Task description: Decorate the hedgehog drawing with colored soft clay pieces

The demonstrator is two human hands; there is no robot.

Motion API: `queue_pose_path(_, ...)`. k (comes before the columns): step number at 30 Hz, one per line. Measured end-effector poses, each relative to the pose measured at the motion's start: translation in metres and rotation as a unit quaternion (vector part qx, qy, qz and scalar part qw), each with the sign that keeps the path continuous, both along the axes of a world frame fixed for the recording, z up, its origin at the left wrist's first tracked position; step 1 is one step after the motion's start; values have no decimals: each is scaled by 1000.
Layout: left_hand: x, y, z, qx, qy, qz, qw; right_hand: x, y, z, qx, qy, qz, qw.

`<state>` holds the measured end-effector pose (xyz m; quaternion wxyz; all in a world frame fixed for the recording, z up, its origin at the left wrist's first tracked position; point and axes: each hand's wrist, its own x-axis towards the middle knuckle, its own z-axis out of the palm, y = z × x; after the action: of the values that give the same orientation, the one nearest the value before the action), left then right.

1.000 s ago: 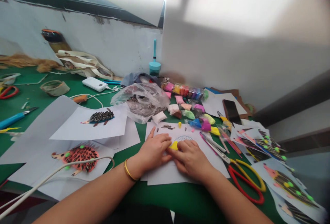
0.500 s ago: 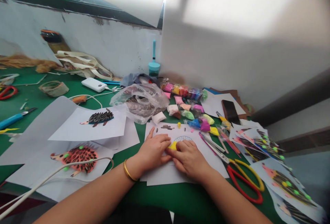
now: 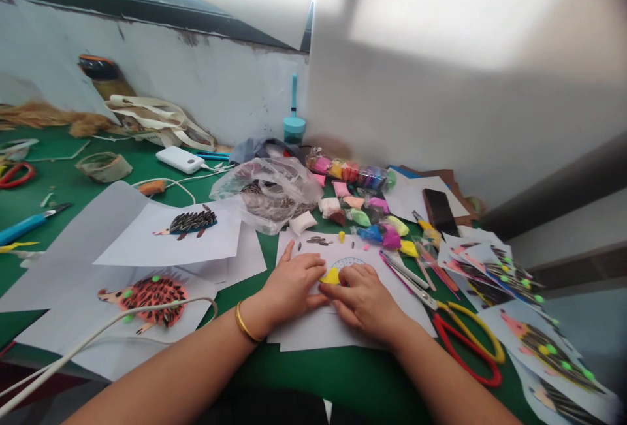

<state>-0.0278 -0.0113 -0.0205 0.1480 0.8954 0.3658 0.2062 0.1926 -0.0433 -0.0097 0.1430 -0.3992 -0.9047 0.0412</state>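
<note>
A flattened piece of yellow modelling clay [image 3: 332,276] lies on a sheet of white paper [image 3: 313,333], over a drawn round shape with blue marks [image 3: 350,263]. My right hand [image 3: 367,296] has its fingers curled and pressed on the right edge of the clay. My left hand [image 3: 292,286], a gold bangle at the wrist, rests on the paper to the left of the clay with its fingers spread. Its fingertips come close to the clay's edge. Sunflower seeds [image 3: 318,241] and a small yellow clay lump [image 3: 341,237] sit near the sheet's top.
Bagged coloured clay [image 3: 390,237] and a plastic bag of seeds [image 3: 267,196] lie behind the paper. Scissors [image 3: 467,340] are at the right, beside stacked hedgehog pictures [image 3: 548,353]. More hedgehog sheets [image 3: 171,249] and a white cable [image 3: 98,333] lie left. A phone [image 3: 439,211] lies back right.
My right fingers have shifted slightly to the right on the clay, leaving more yellow showing. My left hand stays in place.
</note>
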Motion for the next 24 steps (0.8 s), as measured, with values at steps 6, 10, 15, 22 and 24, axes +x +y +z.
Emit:
queue_pose_path(6,0,1,-2,-1,0,4,1000,0,2,-3,4,-5,-9,1000)
queue_pose_path(10,0,1,-5,-1,-4,6,1000,-5,1,-4,12,-16,-9,1000)
queue_pose_path(15,1,1,-5,-7,-7,8,1000,-12,-2,-4,10,-36,-20,999)
queue_pose_path(22,-1,4,-2,-36,-7,1,999,-2,5,-10,-34,93,-50,994)
queue_pose_path(24,-2,6,-1,-60,-9,3,998,5,9,-13,-65,159,-81,982)
